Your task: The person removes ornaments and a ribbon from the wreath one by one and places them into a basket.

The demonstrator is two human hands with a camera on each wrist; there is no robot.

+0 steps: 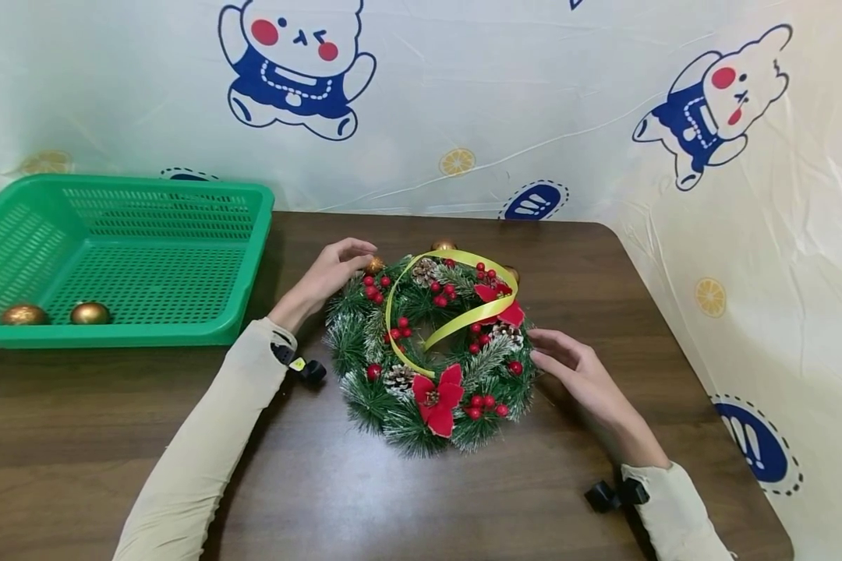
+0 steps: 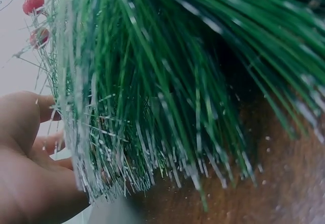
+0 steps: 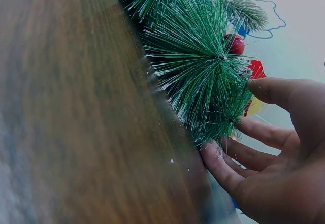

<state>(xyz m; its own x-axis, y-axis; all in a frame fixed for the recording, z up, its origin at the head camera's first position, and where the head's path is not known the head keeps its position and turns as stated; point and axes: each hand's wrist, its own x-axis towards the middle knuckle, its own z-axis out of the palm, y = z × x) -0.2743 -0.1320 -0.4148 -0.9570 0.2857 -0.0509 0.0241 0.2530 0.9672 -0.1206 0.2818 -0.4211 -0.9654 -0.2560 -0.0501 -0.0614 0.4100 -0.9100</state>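
Note:
A round green wreath (image 1: pixel 365 401) lies on the table, trimmed with red berries, pinecones, red flowers and a loop of yellow ribbon (image 1: pixel 463 319). At its far left edge my left hand (image 1: pixel 326 273) pinches a gold ball (image 1: pixel 374 266) with the fingertips; needles hide that ball in the left wrist view. Two more gold balls, one a far ball (image 1: pixel 444 245) and one a far-right ball (image 1: pixel 511 273), show partly behind the wreath. My right hand (image 1: pixel 585 382) touches the wreath's right side, fingers loosely bent; the right wrist view shows its fingers (image 3: pixel 269 132) against the needles.
A green plastic basket (image 1: pixel 140 336) stands at the left, holding two gold balls, a left one (image 1: pixel 24 315) and a right one (image 1: pixel 90 313). The brown wooden table (image 1: pixel 365 506) meets a printed sheet (image 1: pixel 421 93) at the back and right.

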